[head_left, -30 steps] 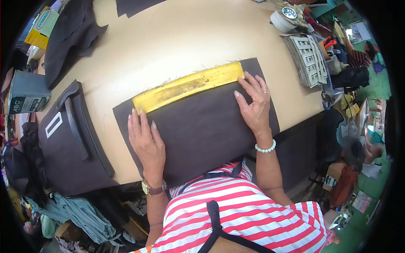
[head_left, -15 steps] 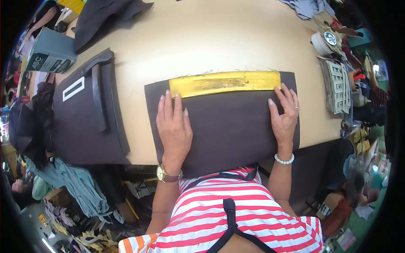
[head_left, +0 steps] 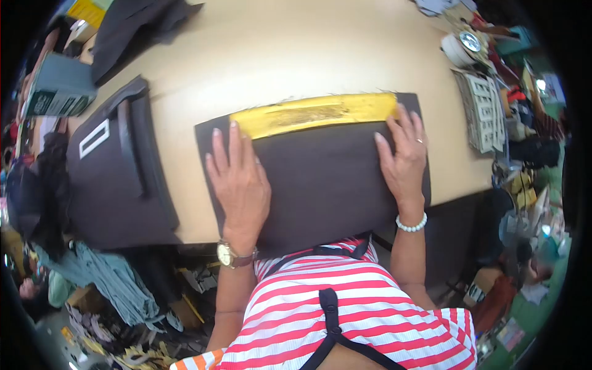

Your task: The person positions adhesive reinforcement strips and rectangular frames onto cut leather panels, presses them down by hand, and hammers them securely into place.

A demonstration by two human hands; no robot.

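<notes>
Bright sheen on tabletop [head_left: 302, 61], fisheye-warped edges

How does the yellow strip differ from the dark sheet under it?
Colour: the strip is yellow with a dark smudged patch; the sheet is plain and dark.
Size: the strip is narrow; the sheet is far larger.
Position: the strip lies on top, near the far edge; the sheet lies beneath.
Shared: both look longer side to side.

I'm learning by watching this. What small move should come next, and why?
Probably a light press on both ends of the yellow strip: the left hand and right hand are at its opposite ends, and it lies along the far edge of the dark sheet, where a small slip could skew it.
</notes>
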